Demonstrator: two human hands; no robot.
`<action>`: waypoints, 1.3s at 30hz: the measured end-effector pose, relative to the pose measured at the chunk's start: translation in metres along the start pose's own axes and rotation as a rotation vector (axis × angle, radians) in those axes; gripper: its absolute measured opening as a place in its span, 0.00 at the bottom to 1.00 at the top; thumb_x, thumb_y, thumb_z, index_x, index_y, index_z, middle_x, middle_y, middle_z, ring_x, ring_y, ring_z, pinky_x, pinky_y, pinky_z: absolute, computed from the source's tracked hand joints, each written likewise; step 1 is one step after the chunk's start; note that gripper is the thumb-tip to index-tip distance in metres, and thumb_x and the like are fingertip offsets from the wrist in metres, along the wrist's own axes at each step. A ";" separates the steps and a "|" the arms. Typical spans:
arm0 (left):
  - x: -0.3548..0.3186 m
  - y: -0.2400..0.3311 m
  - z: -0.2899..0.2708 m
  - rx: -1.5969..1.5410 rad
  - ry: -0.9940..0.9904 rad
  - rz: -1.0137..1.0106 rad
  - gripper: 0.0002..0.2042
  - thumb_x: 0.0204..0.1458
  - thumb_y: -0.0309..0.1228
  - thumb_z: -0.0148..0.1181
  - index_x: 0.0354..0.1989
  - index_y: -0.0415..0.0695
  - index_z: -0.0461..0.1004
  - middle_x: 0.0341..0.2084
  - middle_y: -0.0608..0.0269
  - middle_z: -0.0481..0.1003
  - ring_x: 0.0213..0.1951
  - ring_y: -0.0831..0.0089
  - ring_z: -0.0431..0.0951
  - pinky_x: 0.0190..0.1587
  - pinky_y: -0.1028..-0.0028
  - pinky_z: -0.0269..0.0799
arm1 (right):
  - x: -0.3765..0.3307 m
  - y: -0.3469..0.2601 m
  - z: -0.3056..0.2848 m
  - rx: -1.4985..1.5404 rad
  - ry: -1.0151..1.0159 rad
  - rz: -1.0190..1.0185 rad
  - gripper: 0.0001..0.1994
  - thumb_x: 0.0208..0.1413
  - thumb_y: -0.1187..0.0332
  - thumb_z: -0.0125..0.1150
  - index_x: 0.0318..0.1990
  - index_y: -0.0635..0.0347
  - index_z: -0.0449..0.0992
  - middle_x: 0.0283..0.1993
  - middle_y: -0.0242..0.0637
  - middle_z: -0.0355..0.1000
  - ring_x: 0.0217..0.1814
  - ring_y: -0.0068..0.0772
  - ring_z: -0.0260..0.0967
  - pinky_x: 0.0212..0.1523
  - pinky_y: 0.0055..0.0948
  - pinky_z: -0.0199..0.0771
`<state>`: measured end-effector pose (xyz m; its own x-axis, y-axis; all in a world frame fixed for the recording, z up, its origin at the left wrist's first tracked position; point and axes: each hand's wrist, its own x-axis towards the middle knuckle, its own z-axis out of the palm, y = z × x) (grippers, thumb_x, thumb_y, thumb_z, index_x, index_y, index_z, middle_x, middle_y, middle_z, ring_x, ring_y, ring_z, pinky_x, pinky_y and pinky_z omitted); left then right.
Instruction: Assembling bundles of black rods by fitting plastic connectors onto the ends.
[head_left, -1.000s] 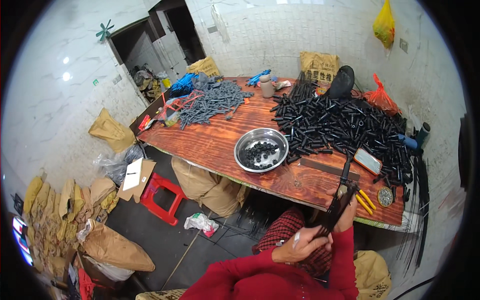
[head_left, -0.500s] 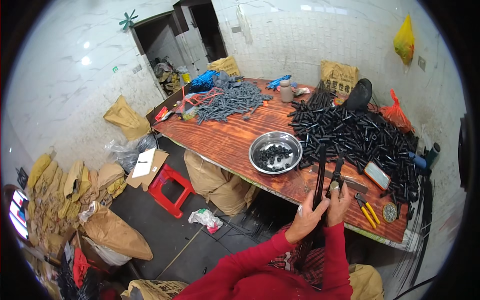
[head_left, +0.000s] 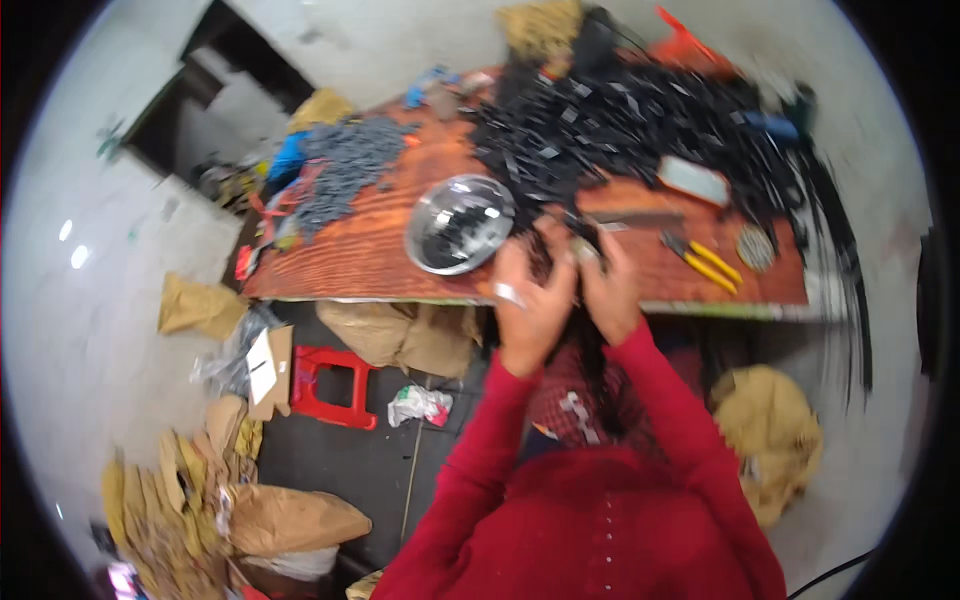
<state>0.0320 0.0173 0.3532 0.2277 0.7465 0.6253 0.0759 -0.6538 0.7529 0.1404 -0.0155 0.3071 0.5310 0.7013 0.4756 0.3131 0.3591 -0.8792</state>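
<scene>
My left hand point(head_left: 535, 300) is closed around a bunch of long thin black strips point(head_left: 592, 375), which trail down toward my lap. Close beside it, my right hand point(head_left: 612, 285) is closed on a black piece, its shape smeared by motion. Something white wraps a finger of my left hand, and a small dull band sits on my right thumb. Just left of my hands stands a shiny metal bowl point(head_left: 432, 212) with small black parts inside. Past my fingertips spreads a big heap of black tube-like pieces point(head_left: 620, 115).
On the wooden table point(head_left: 345, 268) are a grey pile of parts point(head_left: 350, 165), a flat blade-like bar point(head_left: 645, 217), yellow-handled pliers point(head_left: 705, 265), a round tin point(head_left: 755, 247) and a white-faced rectangular object point(head_left: 693, 181). A red stool point(head_left: 335, 418) and sacks point(head_left: 290, 520) stand left.
The view has swung right and down, so the table sits higher and further left. My hands have come up near the bowl and the black heap, still gripping the black pieces.
</scene>
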 end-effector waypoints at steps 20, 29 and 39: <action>0.010 0.035 -0.015 -0.442 -0.404 -0.413 0.23 0.59 0.26 0.63 0.61 0.31 0.68 0.45 0.59 0.78 0.46 0.75 0.78 0.48 0.76 0.75 | -0.010 -0.019 -0.028 0.109 0.098 -0.022 0.20 0.57 0.76 0.59 0.58 0.68 0.72 0.41 0.56 0.78 0.44 0.54 0.79 0.41 0.38 0.76; 0.027 0.006 -0.015 -0.579 -0.379 -0.574 0.17 0.63 0.26 0.57 0.58 0.33 0.70 0.42 0.59 0.79 0.38 0.71 0.81 0.40 0.74 0.78 | -0.013 -0.029 -0.026 0.037 0.020 0.022 0.19 0.61 0.77 0.53 0.60 0.70 0.70 0.43 0.46 0.79 0.44 0.27 0.77 0.45 0.28 0.75; 0.031 -0.010 -0.020 -0.778 -0.372 -0.689 0.16 0.52 0.22 0.65 0.49 0.33 0.74 0.32 0.57 0.79 0.27 0.68 0.81 0.26 0.68 0.80 | -0.022 -0.036 -0.023 0.165 -0.039 0.032 0.17 0.64 0.79 0.52 0.60 0.70 0.69 0.36 0.39 0.78 0.30 0.25 0.77 0.31 0.25 0.78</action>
<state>0.0194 0.0493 0.3694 0.6594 0.7516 0.0193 -0.3031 0.2423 0.9216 0.1352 -0.0578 0.3293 0.5065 0.7363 0.4487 0.1615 0.4302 -0.8882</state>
